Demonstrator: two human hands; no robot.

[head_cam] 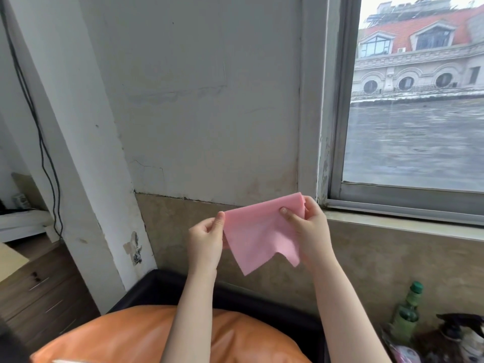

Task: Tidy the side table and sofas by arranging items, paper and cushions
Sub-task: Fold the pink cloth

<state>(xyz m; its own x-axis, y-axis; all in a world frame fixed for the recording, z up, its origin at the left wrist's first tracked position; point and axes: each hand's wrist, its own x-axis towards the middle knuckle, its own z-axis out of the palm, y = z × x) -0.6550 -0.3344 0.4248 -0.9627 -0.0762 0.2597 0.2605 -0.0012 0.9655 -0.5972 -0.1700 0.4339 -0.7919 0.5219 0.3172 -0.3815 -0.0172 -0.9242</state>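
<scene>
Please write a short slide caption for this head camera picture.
Both hands, left hand and right hand, hold a pink paper above an orange cushion.

**Nothing readable here**

Honestly can't make out a single word or number anywhere. The pink paper (259, 231) I'm holding is blank on the side facing me, and the green bottle (408, 310) has a label, but it's way too blurry for me to read.
</scene>
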